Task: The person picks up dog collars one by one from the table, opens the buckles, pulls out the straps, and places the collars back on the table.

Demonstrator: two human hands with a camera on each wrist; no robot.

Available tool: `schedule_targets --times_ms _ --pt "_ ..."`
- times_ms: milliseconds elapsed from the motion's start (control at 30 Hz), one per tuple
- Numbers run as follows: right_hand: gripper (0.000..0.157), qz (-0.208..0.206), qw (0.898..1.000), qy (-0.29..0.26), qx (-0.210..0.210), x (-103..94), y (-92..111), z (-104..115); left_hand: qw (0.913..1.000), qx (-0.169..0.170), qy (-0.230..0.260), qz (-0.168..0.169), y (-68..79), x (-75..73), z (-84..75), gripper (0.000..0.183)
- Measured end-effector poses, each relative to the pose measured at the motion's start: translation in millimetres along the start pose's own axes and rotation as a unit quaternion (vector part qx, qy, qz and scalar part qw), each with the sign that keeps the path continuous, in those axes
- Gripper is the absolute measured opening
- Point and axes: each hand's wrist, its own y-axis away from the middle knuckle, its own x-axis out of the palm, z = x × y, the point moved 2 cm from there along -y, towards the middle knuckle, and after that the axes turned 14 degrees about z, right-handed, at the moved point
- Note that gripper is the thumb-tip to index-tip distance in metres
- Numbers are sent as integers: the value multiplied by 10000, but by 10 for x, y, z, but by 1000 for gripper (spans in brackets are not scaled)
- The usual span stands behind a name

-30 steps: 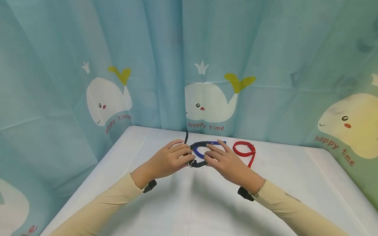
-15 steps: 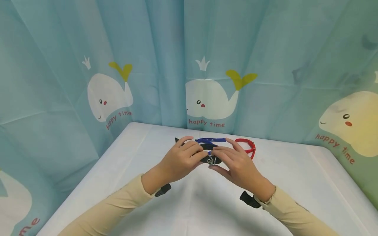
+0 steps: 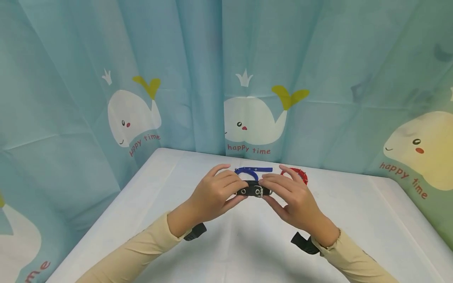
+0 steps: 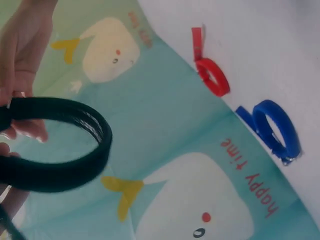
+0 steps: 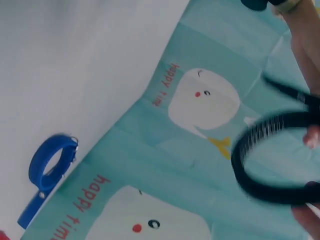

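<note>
Both hands hold a black buckled collar (image 3: pixel 250 192) up in front of the body, its metal buckle (image 3: pixel 259 192) and an eyelet facing the head camera. My left hand (image 3: pixel 214 194) pinches the collar's left end between thumb and fingers. On the other side, close to the buckle, my right hand (image 3: pixel 296 198) pinches it the same way. The collar is closed into a round loop, as the left wrist view (image 4: pixel 65 177) shows. Its free tail (image 5: pixel 286 89) sticks out past the left hand in the right wrist view.
Behind the hands, a blue collar (image 3: pixel 263 169) lies looped on the white table (image 3: pixel 233 243). To its right lies a red collar (image 3: pixel 301 175), partly hidden by the right hand. A whale-print curtain (image 3: pixel 198 98) hangs along the table's far edge.
The black collar has been raised and turned, so its buckle now faces the head camera. Both hands have shifted right with it; the blue collar shows more behind them.
</note>
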Motion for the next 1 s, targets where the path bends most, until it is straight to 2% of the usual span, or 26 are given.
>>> schedule_targets --times_ms 100,300,567,700,867,1000 --pt "36 -33 9999 -21 146 -22 -3 -5 9999 -38 -124 -57 9 -1 0 20" --pt "36 -294 9995 -74 20 -18 -52 41 9997 -38 -237 -94 1 15 -18 19" --pt "33 -84 9996 -238 106 7 -69 42 9993 2 -379 0 -30 15 -64 17" --pt "33 -238 9996 -126 50 -25 -67 21 9995 -118 -291 96 -32 -3 -48 17" --pt "32 -330 9991 -249 -1 -58 -63 9 9997 -223 -61 106 -13 -13 -30 18" --pt "33 -271 9994 -237 -17 -42 -95 38 9997 -157 -170 18 -32 -19 -45 17"
